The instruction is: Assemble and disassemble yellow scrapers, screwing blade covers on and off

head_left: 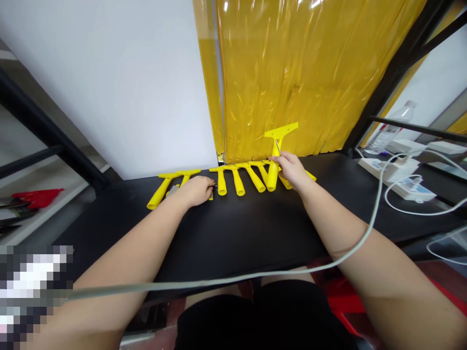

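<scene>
My right hand point(292, 170) is closed around a yellow T-shaped scraper point(280, 131), held upright with its wide head at the top. A thin metal piece point(277, 145) shows on its neck; what it is I cannot tell. My left hand point(199, 190) rests low at the table with its fingers pinched together, and something small and dark shows at the fingertips. Several more yellow scrapers point(239, 184) lie in a row along the back of the black table point(233, 233). Two scrapers point(159, 193) lie left of and partly behind my left hand, beside a small grey piece point(172, 190).
A pale cable point(233, 281) sweeps across the front, over both forearms. White power strips point(401, 180) and a plastic bottle point(392, 124) stand at the right. Behind the table are a white panel point(127, 87) and a yellow plastic curtain point(292, 73), between black frame posts point(47, 116).
</scene>
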### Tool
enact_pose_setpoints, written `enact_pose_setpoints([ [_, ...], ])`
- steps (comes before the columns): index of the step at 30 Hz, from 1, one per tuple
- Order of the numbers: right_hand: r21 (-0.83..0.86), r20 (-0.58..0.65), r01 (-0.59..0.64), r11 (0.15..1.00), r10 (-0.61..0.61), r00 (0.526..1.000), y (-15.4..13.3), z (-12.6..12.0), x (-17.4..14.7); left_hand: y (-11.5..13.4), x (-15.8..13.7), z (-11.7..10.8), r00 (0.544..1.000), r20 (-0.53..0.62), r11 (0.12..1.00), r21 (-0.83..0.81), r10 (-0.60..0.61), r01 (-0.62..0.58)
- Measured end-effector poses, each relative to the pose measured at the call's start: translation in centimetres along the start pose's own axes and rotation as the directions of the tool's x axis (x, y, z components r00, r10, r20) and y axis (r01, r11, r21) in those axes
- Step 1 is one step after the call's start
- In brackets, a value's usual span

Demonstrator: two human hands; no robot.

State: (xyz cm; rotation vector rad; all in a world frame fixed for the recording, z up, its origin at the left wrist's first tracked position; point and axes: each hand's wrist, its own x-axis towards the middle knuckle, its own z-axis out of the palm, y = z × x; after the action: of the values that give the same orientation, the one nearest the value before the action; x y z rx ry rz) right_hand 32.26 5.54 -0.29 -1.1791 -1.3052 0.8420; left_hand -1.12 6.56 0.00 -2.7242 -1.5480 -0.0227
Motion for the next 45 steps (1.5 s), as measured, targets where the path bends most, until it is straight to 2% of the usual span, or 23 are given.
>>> enact_pose_setpoints([
  [6,-0.047,0.033,0.045,0.998,-0.043,0.999,0.4,-0.2,0.1,0.7,-1.4,-1.7,0.992,0.119,0.999,-0.017,-0.039,0.042],
  [11,-0.064,0.07,0.091,0.994,-0.087,0.994,1.1,-0.3,0.4,2.3,-3.2,-2.4,0.986,0.167,0.999,-0.037,0.003,0.003],
  [14,-0.084,0.082,0.104,0.991,-0.097,0.992,1.3,-0.3,0.6,3.0,-4.5,-2.6,0.982,0.19,0.994,-0.106,0.004,0.016],
  [17,-0.097,0.09,0.102,0.99,-0.094,0.991,1.1,-0.3,0.5,3.1,-5.8,-2.8,0.977,0.211,0.967,-0.251,0.014,0.04],
  [20,-0.101,0.101,0.098,0.99,-0.088,0.991,0.7,-0.1,0.2,3.1,-6.9,-2.7,0.974,0.217,0.897,-0.439,0.057,0.046],
  [24,-0.109,0.115,0.1,0.989,-0.087,0.99,0.4,0.0,-0.1,3.5,-7.4,-1.9,0.961,0.215,0.768,-0.641,0.172,0.006],
  [29,-0.13,0.121,0.113,0.985,-0.097,0.988,0.2,-0.1,-0.2,4.7,-7.0,-1.0,0.937,0.137,0.611,-0.786,0.32,-0.094],
  [31,-0.13,0.126,0.12,0.984,-0.104,0.987,0.2,-0.1,-0.2,4.7,-6.5,-1.1,0.947,0.078,0.587,-0.799,0.312,-0.127],
  [33,-0.129,0.132,0.121,0.984,-0.103,0.986,0.1,-0.1,-0.2,4.1,-5.9,-1.3,0.981,-0.012,0.655,-0.743,0.194,-0.138],
  [35,-0.132,0.135,0.122,0.984,-0.104,0.985,0.1,-0.2,-0.1,3.0,-5.1,-1.4,0.994,-0.109,0.796,-0.601,0.005,-0.07],
  [36,-0.134,0.136,0.126,0.983,-0.107,0.985,0.1,-0.2,-0.1,2.3,-4.7,-1.4,0.989,-0.126,0.856,-0.516,-0.079,0.003],
  [38,-0.142,0.14,0.14,0.98,-0.12,0.983,0.0,-0.2,-0.1,1.2,-3.7,-1.5,0.983,-0.07,0.931,-0.34,-0.168,0.135],
  [41,-0.158,0.139,0.151,0.976,-0.129,0.982,-0.1,-0.1,-0.2,0.3,-2.2,-1.3,0.985,0.003,0.971,-0.167,-0.175,0.173],
  [45,-0.166,0.147,0.158,0.973,-0.134,0.98,-0.2,-0.1,-0.3,0.5,-0.5,-0.9,0.99,-0.002,0.977,-0.158,-0.143,0.141],
])
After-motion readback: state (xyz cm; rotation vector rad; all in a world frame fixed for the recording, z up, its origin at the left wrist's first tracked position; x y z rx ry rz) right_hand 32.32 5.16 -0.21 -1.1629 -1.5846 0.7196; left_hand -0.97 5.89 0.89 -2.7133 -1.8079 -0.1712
